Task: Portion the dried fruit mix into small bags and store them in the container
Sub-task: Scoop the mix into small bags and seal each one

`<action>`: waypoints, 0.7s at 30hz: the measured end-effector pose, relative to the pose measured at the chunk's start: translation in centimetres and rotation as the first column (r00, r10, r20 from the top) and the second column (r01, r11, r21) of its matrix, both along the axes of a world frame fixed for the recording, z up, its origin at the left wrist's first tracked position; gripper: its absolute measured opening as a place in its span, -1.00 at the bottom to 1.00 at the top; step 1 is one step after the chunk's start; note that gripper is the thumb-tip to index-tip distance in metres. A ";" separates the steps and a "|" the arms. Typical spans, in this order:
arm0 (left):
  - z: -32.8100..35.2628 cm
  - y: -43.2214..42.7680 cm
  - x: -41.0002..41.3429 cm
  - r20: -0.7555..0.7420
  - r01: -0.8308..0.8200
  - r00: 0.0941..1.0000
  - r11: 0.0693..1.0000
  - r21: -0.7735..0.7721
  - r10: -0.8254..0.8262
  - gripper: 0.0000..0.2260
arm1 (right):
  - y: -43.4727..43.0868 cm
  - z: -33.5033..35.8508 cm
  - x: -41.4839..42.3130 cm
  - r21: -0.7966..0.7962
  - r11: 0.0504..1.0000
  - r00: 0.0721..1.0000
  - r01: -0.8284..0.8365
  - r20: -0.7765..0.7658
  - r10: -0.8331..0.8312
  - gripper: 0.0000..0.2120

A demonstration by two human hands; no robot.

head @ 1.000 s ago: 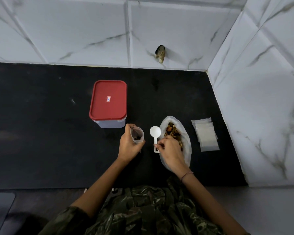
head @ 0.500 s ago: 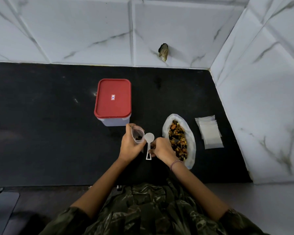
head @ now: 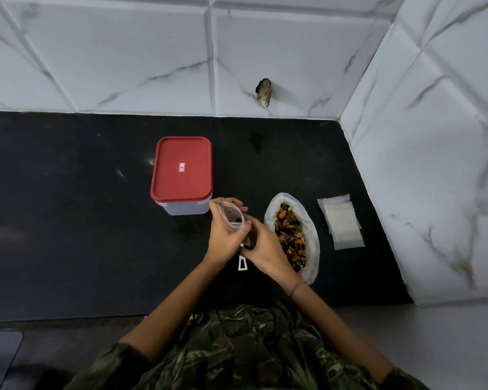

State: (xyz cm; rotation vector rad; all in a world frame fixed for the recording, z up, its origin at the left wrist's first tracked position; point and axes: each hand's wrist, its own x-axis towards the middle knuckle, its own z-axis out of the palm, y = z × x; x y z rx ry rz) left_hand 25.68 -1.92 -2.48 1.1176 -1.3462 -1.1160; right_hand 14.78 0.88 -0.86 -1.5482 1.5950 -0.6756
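Currently: 1 small bag (head: 231, 219), clear, mouth open, a few dark pieces inside, gripped in curled fingers of left hand (head: 223, 239). Right hand (head: 264, 246) just beside at 3 o'clock, fingers curled; what it holds, if anything, cannot be told. 1 white scoop (head: 242, 263), mostly hidden beneath the hands. 1 red-lidded container (head: 181, 170), closed, at 11 o'clock. Dried fruit mix (head: 289, 235) in open large bag (head: 313, 243) at 3 o'clock; stack of empty bags (head: 343, 226) beyond.

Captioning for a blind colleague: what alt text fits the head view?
A person's left hand holds a small clear bag over a black counter, right hand beside it, a white scoop handle beneath. Nearby: a red-lidded container, an open bag of dried fruit mix, stacked empty bags.
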 end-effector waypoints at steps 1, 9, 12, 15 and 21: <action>0.3 -0.1 -0.3 -0.012 0.007 1.000 1.000 0.011 -0.007 -0.54 | -0.1 0.3 0.1 -0.006 0.999 0.998 0.050 0.029 -0.050 -0.57; 2.4 -1.7 -0.5 -0.132 0.073 0.989 0.997 0.024 -0.069 -0.58 | -1.1 1.8 -2.0 0.077 0.996 0.890 0.034 0.452 -0.065 -0.67; 2.7 -2.5 -0.4 -0.153 0.027 0.988 1.000 -0.011 -0.029 -0.78 | -1.9 2.0 -3.0 0.074 0.996 0.834 0.049 0.545 -0.082 -0.68; 3.1 -3.1 -0.7 -0.116 -0.023 0.993 0.999 -0.032 0.020 -0.85 | -2.2 2.1 -3.5 0.054 0.994 0.812 0.094 0.574 -0.108 -0.82; 3.7 -3.0 -2.5 -0.064 -0.140 0.989 0.986 -0.095 0.134 -0.83 | -3.3 2.7 -2.8 -0.046 0.964 0.783 0.261 0.594 -0.184 -0.72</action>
